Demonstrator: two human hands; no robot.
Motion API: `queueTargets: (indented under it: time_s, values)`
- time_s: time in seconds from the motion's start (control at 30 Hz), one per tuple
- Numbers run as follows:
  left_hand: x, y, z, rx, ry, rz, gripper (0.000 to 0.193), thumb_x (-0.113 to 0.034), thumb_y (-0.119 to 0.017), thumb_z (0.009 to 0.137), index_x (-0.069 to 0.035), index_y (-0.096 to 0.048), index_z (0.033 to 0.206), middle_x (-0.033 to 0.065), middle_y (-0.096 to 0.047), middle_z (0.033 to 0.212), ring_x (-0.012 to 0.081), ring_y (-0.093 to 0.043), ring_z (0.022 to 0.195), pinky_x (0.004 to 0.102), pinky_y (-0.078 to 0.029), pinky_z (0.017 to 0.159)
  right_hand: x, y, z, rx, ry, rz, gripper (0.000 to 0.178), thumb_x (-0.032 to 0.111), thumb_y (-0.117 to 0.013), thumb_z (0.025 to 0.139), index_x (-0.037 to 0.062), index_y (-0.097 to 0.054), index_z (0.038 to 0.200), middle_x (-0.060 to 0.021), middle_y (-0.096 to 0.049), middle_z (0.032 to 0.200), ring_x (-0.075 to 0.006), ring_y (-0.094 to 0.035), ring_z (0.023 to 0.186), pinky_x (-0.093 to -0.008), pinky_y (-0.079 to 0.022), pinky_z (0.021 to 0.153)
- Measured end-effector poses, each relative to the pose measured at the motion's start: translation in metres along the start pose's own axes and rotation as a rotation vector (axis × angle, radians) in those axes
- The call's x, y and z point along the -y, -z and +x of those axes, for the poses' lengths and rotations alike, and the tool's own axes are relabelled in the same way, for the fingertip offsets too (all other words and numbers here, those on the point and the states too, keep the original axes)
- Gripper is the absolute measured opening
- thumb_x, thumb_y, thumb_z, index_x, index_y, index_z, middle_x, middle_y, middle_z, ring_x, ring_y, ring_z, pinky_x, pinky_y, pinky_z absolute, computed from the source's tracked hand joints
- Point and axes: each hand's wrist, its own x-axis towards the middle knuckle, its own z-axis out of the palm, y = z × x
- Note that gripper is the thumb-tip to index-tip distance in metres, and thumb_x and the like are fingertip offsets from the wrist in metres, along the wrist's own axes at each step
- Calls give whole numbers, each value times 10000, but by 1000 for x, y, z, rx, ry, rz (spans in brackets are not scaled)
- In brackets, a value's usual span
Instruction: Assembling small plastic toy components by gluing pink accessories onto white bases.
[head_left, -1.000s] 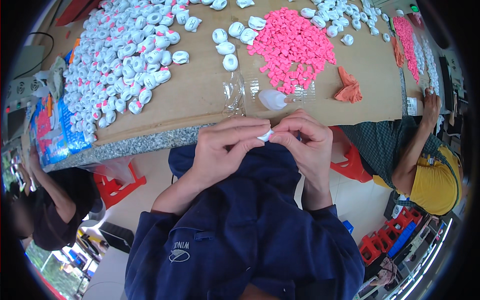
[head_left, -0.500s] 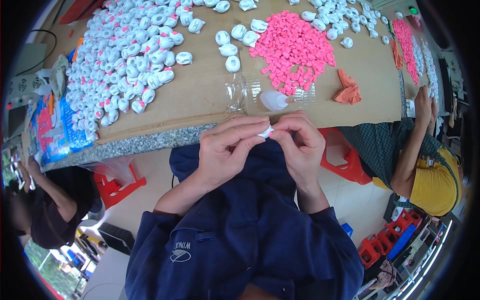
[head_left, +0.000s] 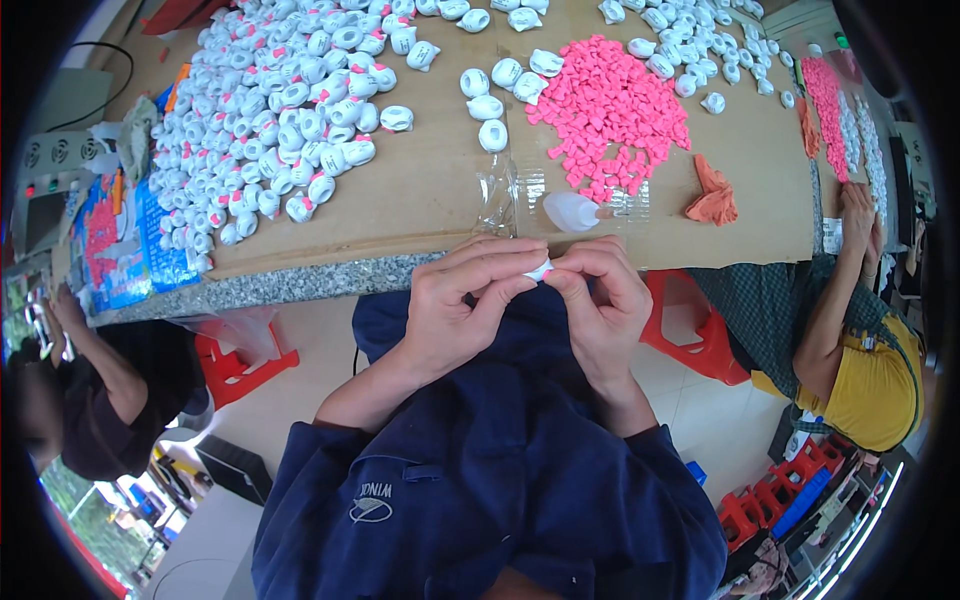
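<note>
White piece (head_left: 538,272) between left grip (head_left: 455,312) and right grip (head_left: 603,308)

We wear a navy top (head_left: 500,470), its loose sleeves (head_left: 310,470) ending on our forearms (head_left: 372,400). It bears a pale logo (head_left: 371,510) and small tab (head_left: 421,471). Our fingers (head_left: 490,266) are bare.

white-and-pink piece (head_left: 540,271), pink bits (head_left: 612,125), grey-speckled table edge (head_left: 300,284)

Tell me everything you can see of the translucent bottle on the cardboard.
The bottle is whitish and translucent, apparently plastic, with a rounded body and a narrow pinkish nozzle. It lies on its side on the cardboard, nozzle pointing right, on the near side of the pink heap. The left hand and right hand don't touch it.
</note>
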Motion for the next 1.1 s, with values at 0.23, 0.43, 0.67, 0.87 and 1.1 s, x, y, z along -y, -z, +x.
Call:
queueTargets:
  time_s: [0.23,0.43,0.67,0.87,1.1]
  values:
    - [-5,11,5,-12,90,4,184,68,-574,780,24,-626,951,148,-594,1026,171,-595,881,249,-496,746,0,-4,5,9,14,-55,109,-28,-667,706,-27,-596,789,-67,-582,753,-152,-517,716,-233,-401,622]
    - [2,34,38,-318,7,235,206,43,-611,756,8,-619,959,118,-569,1044,169,-570,902,261,-469,782,-3,7,8,-119,40,-123,144,-53,-667,683,-33,-608,812,-70,-585,819,-145,-520,727,-226,-402,608]
    - [1,17,65,-396,-329,1004,231,-113,-690,682,-62,-641,902,59,-547,935,255,-462,912,361,-359,773,-5,1,22,-121,27,-355,371,29,-732,646,-5,-571,978,-85,-560,988,-161,-535,849,-258,-425,712]
    - [9,1,62,-317,-353,1018,261,-104,-676,702,-76,-614,953,19,-582,959,226,-501,926,343,-343,763,-5,7,20,-91,98,-185,351,-20,-605,743,-15,-483,1071,-137,-557,1035,-188,-544,935,-283,-428,802]
    - [-14,10,37,-247,-24,350,327,68,-647,706,-11,-572,1015,84,-559,964,130,-555,816,227,-459,673,4,29,5,-54,-14,73,371,87,-622,775,-39,-461,1085,-143,-572,946,-153,-536,786,-232,-416,701]
